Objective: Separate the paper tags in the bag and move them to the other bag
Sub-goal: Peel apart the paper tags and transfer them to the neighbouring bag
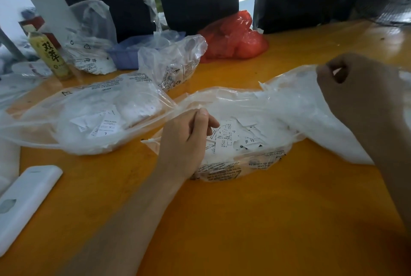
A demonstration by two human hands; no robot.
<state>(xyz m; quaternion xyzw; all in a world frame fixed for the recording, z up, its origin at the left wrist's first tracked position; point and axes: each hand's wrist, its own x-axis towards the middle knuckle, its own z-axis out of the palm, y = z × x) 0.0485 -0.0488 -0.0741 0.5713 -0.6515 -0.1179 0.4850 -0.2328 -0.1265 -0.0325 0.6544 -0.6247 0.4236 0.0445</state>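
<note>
On the orange counter point(244, 220), the left hand point(186, 140) pinches the near rim of the clear printed plastic bag point(240, 171), white paper tags point(233, 137) lying just right of its fingers. The right hand point(347, 88) grips that bag's lifted far edge. Another clear tag-filled bag point(89, 117) lies to the left.

Single head-worn wide-angle view, looking forward and down, close over orange table point(222, 220), forearms reaching in from below
</note>
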